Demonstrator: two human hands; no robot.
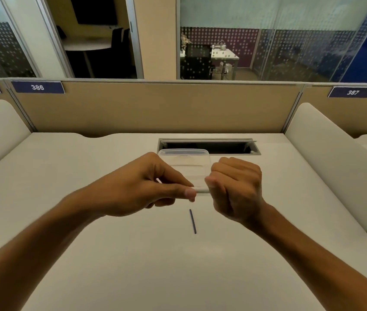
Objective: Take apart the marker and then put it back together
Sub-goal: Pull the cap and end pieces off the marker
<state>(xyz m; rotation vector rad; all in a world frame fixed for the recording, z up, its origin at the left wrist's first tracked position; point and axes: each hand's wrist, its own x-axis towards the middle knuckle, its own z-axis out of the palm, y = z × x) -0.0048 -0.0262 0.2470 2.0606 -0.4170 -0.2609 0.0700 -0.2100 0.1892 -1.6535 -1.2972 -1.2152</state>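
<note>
1. left hand [146, 187]: raised over the desk [110, 254], thumb + index pinching the left end of the white marker barrel [201, 189], other fingers curled under.
2. middle: marker held level btwn both hands, above the desk. thin dark ink rod [193, 221] lies on the desk just below, apart from the barrel, so disassembly looks at least partly done; reassembly left (cap not visible, can't tell where it is).
3. right hand [236, 187]: fist wrapped round the barrel's right end, knuckles up.
4. behind: clear plastic container [184, 153].
</note>
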